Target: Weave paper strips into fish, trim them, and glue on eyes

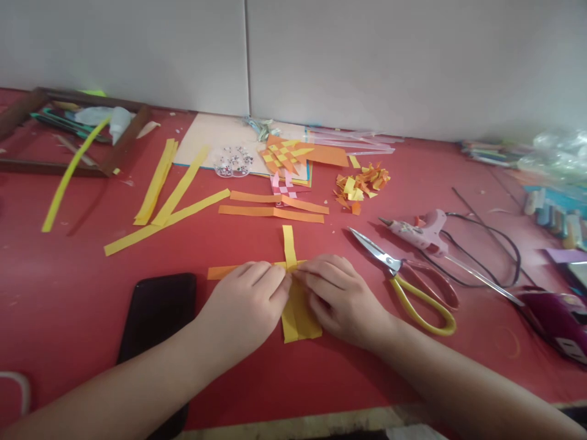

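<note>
Both hands meet over folded yellow paper strips (pixel 300 321) near the front of the red table. My left hand (pixel 252 293) is closed, its fingertips pinching the strips where they cross. From the other side my right hand (pixel 342 293) presses its bent fingers on the same crossing. One yellow strip end sticks up past the fingertips, away from me. An orange paper strip (pixel 221 272) comes out to the left from under my left hand; the rest of it is hidden. Beyond the hands lie two more orange strips (pixel 293 215).
Right of my hands are yellow-and-red-handled scissors (pixel 398 269) and a pink glue gun (pixel 424 232) with a black cord. A black phone (pixel 158 311) lies under my left forearm. Farther back are yellow strips (pixel 158 183), paper scraps (pixel 355 189), a woven paper piece (pixel 284 156) and a wooden frame (pixel 131 137).
</note>
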A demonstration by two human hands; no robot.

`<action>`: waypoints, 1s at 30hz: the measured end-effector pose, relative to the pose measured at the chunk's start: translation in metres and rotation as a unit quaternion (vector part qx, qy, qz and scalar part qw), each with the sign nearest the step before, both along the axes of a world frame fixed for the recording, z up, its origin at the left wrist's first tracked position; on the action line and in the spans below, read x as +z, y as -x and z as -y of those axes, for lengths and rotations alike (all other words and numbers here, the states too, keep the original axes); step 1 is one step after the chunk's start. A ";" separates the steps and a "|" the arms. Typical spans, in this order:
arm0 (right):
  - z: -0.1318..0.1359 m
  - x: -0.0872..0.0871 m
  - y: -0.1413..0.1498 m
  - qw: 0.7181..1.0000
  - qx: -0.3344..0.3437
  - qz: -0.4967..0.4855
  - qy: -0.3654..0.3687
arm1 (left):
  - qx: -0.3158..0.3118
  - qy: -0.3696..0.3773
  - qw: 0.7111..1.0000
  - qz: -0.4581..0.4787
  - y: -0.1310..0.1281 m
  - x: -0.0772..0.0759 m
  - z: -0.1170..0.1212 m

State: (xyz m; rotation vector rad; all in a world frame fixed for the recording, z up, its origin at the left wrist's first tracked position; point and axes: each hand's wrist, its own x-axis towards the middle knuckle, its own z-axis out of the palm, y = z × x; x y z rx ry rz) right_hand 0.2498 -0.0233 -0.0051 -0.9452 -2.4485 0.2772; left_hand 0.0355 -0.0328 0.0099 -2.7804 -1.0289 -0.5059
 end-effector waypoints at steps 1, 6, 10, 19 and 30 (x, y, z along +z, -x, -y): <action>0.000 0.000 0.000 1.000 0.001 0.001 -0.005 | 0.002 0.003 1.000 -0.006 0.000 0.000 0.000; 0.001 0.002 0.001 0.999 -0.003 0.023 -0.038 | 0.010 0.020 0.999 -0.025 0.000 0.001 0.002; 0.002 0.001 0.003 0.998 -0.009 0.036 -0.057 | 0.012 0.036 0.999 -0.033 0.000 0.001 0.001; 0.002 -0.001 0.004 0.999 -0.015 0.003 -0.033 | 0.006 0.048 0.998 -0.035 0.000 0.001 0.000; -0.068 0.026 0.004 0.994 -0.105 0.014 0.016 | -0.006 0.023 1.000 0.015 0.003 -0.006 -0.005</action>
